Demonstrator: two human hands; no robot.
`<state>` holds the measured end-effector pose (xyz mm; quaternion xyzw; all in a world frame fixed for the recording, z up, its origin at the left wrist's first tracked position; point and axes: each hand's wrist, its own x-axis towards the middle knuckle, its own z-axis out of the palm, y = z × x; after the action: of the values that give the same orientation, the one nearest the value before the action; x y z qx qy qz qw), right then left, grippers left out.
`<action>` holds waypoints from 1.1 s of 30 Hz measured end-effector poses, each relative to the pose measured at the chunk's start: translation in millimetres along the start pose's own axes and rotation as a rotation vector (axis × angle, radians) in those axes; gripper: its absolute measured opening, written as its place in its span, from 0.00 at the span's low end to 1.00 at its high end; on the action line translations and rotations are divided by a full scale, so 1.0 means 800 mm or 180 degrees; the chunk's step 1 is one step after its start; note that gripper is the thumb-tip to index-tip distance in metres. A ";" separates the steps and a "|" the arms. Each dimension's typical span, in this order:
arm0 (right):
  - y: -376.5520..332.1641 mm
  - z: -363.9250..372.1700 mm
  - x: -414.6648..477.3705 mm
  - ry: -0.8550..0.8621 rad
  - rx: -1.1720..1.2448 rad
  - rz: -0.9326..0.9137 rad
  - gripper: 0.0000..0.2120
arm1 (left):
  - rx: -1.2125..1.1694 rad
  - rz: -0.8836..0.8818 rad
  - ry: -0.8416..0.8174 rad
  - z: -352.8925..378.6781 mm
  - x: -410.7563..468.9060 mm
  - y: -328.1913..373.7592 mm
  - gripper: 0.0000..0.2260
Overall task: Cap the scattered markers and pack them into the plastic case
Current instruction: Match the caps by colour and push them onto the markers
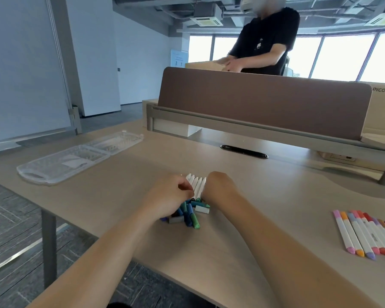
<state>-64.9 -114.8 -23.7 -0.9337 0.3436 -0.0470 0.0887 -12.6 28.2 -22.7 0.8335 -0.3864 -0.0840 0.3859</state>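
**Both hands at a row of white markers, fingertips mostly out of sight**

From my feed I can't settle the grip on either side. The right hand [218, 185] shows me only its back and wrist; its fingers are hidden behind it, so I cannot tell whether they are apart, together or clamped on anything. The left hand [171, 192] has its fingers curled in, knuckles up against the left side of the white markers [197, 185], but whether they pinch a barrel or merely touch it is too small to read.

The white markers lie side by side between the two hands, tips pointing to the far edge of the tabletop [276, 196]. Their near ends run into a loose pile of blue and green pieces [188, 213], partly under the left hand; I can't separate caps from whole markers there. Both forearms reach in from the near edge, converging toward the middle.

The plastic case [80, 156] lies open and flat by the far-left corner, well apart from the hands. A row of capped markers [365, 234] lies at the right edge, cut off by the frame.

Along the far edge stands a brown divider panel [262, 101]; behind it is a person in a black shirt [267, 41], with windows beyond.
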 end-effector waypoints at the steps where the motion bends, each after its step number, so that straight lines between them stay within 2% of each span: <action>1: -0.002 -0.002 -0.001 -0.0038 -0.0098 -0.0018 0.13 | 0.0141 0.0033 -0.0123 -0.003 -0.003 0.001 0.03; 3: -0.006 -0.006 -0.003 -0.0139 -0.0239 -0.0036 0.13 | 0.0489 0.0183 -0.0385 -0.007 -0.009 0.005 0.03; 6: -0.009 -0.015 -0.011 -0.0314 -0.0322 -0.0035 0.14 | 0.0902 0.0437 -0.0637 -0.006 -0.016 0.011 0.08; 10: -0.001 -0.026 -0.025 -0.0157 0.0002 -0.0069 0.13 | 0.1222 0.0659 -0.0824 -0.002 -0.021 0.011 0.16; 18: 0.025 -0.035 -0.050 0.0033 0.0941 0.0051 0.11 | 0.1397 0.0937 -0.0731 0.011 -0.012 0.005 0.05; 20: 0.029 -0.037 -0.055 -0.0001 0.1144 0.0023 0.13 | 0.0974 0.0909 -0.0581 0.011 -0.013 0.009 0.04; 23: 0.031 -0.042 -0.063 -0.0106 0.1442 -0.0067 0.11 | -0.0148 0.0405 -0.0079 0.011 -0.012 0.013 0.03; 25: 0.031 -0.046 -0.072 -0.0265 0.1646 -0.0227 0.10 | -0.1199 -0.0124 0.0316 0.011 -0.007 0.009 0.04; 28: 0.028 -0.052 -0.088 -0.0624 0.1718 -0.0594 0.11 | -0.2756 -0.0825 0.0581 0.007 0.000 0.006 0.06; 33: 0.017 -0.057 -0.099 -0.1010 0.1486 -0.1022 0.07 | -0.3238 -0.1028 0.0743 -0.007 0.005 -0.003 0.06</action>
<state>-140.2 -79.6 16.0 -0.9261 0.1537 0.0083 0.3444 -6.5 29.6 -19.8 0.5943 -0.1188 -0.2254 0.7628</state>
